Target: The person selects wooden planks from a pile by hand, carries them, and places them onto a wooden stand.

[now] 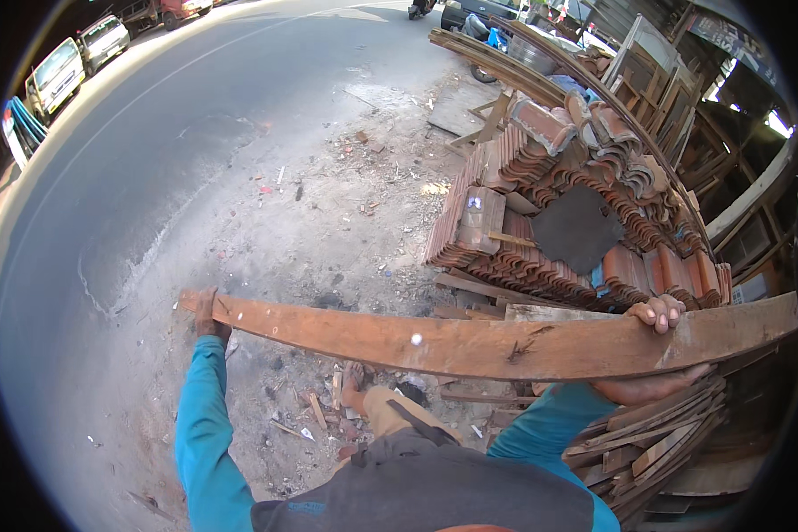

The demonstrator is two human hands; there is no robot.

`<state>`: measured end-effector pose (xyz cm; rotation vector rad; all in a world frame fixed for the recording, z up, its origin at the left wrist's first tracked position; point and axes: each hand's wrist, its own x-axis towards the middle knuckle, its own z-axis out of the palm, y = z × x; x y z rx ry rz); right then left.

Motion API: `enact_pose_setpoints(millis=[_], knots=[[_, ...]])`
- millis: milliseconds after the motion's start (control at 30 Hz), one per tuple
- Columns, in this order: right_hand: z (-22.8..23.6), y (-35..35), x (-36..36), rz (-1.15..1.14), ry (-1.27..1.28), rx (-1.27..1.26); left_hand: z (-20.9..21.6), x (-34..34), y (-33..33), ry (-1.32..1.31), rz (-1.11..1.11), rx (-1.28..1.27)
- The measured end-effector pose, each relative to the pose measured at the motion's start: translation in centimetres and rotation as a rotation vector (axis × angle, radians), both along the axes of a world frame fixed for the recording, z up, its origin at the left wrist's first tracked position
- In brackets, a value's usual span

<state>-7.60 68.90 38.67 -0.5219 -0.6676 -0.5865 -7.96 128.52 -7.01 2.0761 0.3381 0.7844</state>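
Observation:
A long brown wooden plank [372, 341] lies across in front of me, held off the ground with its broad face toward me. Near its left end my left hand [207, 315] is wrapped round it, some of the fingers hidden. Farther along, toward the right end, my right hand [658, 317] grips it, with fingertips over the far edge and the palm beneath the near edge. A pale round spot and a dark rough mark show on the plank's face. Both my forearms are in teal sleeves.
Stacked clay roof tiles [532, 257] stand ahead to the right, a dark flat piece [579, 228] leaning on them. Scrap wood strips [647, 452] are piled at my lower right. A paved road [142, 151] with parked vehicles [58, 75] runs along the left. Debris litters the dusty ground.

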Motion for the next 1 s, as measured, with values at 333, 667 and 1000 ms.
enact_pose_setpoints(millis=[333, 667, 1000], knots=[[4.7, 11.6, 17.2, 0.068, -0.104, -0.031, 9.6, 17.8, 3.7, -0.249, 0.033, -1.394], [4.8, 26.2, 36.0, 0.113, -0.184, -0.092, 7.8, 34.3, 14.5, -0.244, 0.132, -1.368], [2.9, 36.3, 58.6, -0.02, 0.113, -0.112, 1.4, 55.8, 23.2, -0.029, 0.068, -1.396]])
